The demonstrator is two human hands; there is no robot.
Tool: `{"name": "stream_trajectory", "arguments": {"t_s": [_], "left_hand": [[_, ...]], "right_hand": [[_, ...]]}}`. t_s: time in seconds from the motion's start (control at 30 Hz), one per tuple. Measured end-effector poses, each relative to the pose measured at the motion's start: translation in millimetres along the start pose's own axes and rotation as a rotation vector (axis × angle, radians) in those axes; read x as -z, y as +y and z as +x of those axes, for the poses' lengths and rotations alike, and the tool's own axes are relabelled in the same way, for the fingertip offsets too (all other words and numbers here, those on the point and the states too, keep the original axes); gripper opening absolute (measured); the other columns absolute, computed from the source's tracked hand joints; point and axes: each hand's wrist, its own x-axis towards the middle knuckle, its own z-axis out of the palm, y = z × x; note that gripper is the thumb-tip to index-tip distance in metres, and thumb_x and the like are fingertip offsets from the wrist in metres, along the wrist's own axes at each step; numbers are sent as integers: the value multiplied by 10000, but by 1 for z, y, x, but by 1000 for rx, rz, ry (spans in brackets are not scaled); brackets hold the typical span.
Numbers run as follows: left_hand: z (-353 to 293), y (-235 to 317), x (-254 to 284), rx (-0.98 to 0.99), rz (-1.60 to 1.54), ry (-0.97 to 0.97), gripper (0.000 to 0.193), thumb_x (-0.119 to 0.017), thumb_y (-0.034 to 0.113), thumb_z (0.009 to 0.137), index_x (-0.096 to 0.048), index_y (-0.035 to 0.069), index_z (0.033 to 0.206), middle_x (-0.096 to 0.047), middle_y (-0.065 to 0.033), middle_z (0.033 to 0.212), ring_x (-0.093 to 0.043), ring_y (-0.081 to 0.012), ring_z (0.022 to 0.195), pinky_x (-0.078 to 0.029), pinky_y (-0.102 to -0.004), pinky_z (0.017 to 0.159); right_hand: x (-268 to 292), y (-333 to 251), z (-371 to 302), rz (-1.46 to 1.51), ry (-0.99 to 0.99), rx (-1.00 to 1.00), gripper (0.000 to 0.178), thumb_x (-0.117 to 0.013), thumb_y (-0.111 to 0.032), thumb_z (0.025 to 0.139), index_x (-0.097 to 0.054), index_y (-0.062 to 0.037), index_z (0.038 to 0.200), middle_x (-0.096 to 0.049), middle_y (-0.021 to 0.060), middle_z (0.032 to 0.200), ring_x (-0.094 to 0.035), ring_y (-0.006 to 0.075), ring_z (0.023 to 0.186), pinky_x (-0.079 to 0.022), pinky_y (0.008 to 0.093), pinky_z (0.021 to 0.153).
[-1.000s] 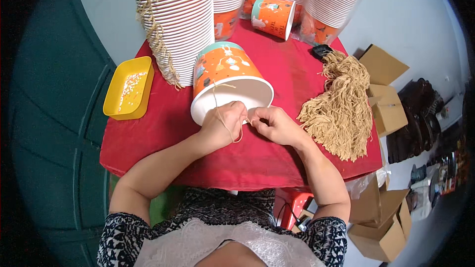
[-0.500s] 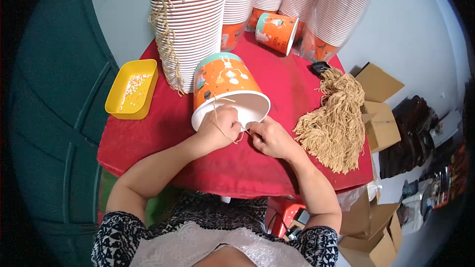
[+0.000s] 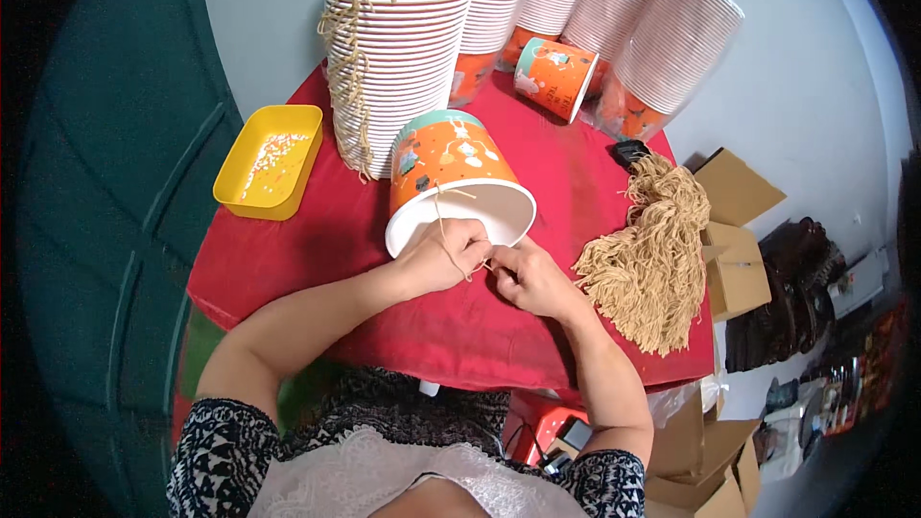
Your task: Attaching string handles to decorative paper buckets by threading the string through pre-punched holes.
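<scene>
An orange paper bucket with a mint-green base band lies on its side in front of me, its white-rimmed mouth towards me. A tan string comes out over the rim and runs down across my left hand. That hand is closed at the lower edge of the mouth, with the string between its fingers. Just to its right, my right hand is curled, thumb and forefinger pinching the string's end close to the left fingertips. The fingertips partly hide the string there.
A tall stack of nested buckets with strings hanging down its side stands behind. More bagged stacks and a lone bucket are farther back. A yellow tray with small bits sits left; a bundle of tan strings lies right, near cardboard boxes.
The whole view has shifted slightly. My hands stay at the bucket's mouth; the left one has turned a little and the fingertips of both still meet at the string.
</scene>
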Motion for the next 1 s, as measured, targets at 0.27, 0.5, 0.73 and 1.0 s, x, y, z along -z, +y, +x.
{"name": "stream_trajectory", "arguments": {"t_s": [0.27, 0.5, 0.73, 1.0], "left_hand": [[3, -6, 1, 6, 156, -2, 236, -560, 207, 923, -679, 18, 847, -679, -155, 699, -687, -296, 662, -530, -410, 656], [2, -9, -4, -16, 128, 2, 112, -619, 102, 898, -657, 3, 862, -671, -105, 709, -653, -186, 623, -512, -330, 586], [2, -9, -3, 29, 124, 29, 150, -609, 149, 885, -671, 12, 872, -700, -156, 754, -710, -267, 659, -548, -393, 640], [6, -23, -7, -35, 157, 47, 160, -594, 154, 887, -676, 17, 896, -687, -198, 780, -692, -362, 757, -535, -446, 674]], "right_hand": [[-2, 6, 0, 152, 39, -7, 66, -585, 11, 821, -603, 7, 885, -562, 157, 892, -580, 302, 855, -490, 377, 781], [1, 7, 0, 228, 76, -15, 59, -614, -35, 894, -628, 17, 919, -595, 186, 934, -624, 341, 882, -508, 398, 775], [10, -7, 0, 11, -6, -205, 91, -667, -91, 816, -648, -25, 875, -662, 166, 779, -650, 353, 684, -513, 436, 610], [-1, -25, 3, -174, 201, 167, 248, -728, -143, 745, -581, -45, 919, -618, 135, 840, -641, 327, 662, -518, 420, 542]]}}
